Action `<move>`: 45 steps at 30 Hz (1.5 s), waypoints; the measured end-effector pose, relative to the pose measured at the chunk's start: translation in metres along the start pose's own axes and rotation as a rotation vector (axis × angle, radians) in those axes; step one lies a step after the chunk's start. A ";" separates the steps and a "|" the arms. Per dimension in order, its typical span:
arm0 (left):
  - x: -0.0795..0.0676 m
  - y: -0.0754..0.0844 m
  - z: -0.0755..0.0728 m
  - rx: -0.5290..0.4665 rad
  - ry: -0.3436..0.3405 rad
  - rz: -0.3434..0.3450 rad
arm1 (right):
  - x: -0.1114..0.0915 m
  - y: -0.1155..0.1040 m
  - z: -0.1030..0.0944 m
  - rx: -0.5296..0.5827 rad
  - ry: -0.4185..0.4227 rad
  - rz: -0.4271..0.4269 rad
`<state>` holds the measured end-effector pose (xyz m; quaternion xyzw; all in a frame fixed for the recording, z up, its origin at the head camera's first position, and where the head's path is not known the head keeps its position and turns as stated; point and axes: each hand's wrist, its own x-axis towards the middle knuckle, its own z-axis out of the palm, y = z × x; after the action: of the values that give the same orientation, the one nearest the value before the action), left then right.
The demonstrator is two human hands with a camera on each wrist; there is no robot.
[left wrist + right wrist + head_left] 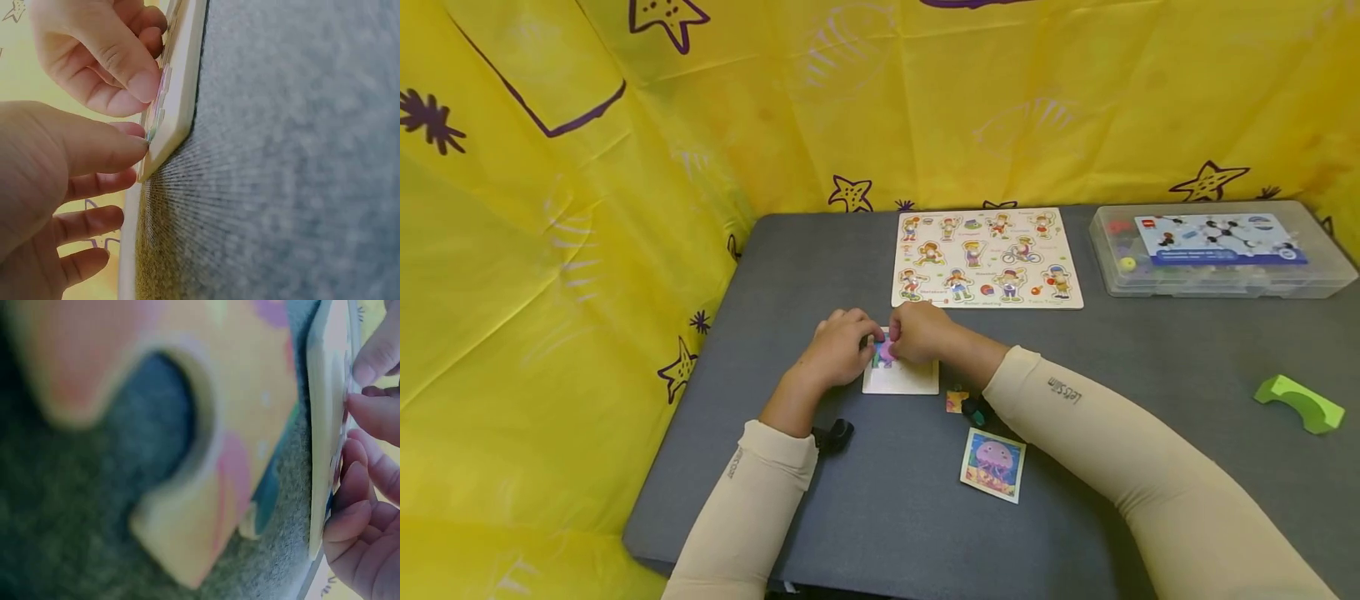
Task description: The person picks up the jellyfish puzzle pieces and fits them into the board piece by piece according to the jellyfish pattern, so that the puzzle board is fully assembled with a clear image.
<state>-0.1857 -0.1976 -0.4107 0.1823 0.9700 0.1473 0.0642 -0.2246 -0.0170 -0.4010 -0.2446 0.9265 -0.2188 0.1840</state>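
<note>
A pale puzzle tray lies mid-table, with some jigsaw pieces in pink, blue and green in its upper left part. My left hand is at the tray's left side; its thumb and forefinger touch the green piece's edge while the other fingers extend loosely. From the right, my right hand has curled fingers and pinches a pink puzzle piece low over the tray. Its fingers partly hide that piece. An orange jigsaw piece lies loose beside my right wrist.
Nearer me lies a jellyfish picture card. Behind the tray is a wooden board with figures of children. A clear plastic case stands back right, and a green arched block lies far right. Yellow cloth hangs behind.
</note>
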 end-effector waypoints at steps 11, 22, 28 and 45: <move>-0.001 0.003 -0.002 0.070 -0.016 0.012 | -0.016 0.012 -0.017 -0.062 -0.029 -0.009; 0.000 0.008 -0.002 0.105 -0.105 0.033 | -0.079 0.069 -0.048 -0.175 -0.204 0.046; -0.001 0.011 -0.004 0.110 -0.112 0.028 | -0.094 0.085 -0.043 -0.152 -0.148 0.025; -0.005 0.024 -0.005 0.149 -0.089 0.022 | -0.057 0.052 -0.030 0.270 -0.004 -0.021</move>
<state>-0.1739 -0.1789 -0.3983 0.2034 0.9725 0.0671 0.0920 -0.2116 0.0634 -0.3880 -0.2278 0.8857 -0.3427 0.2150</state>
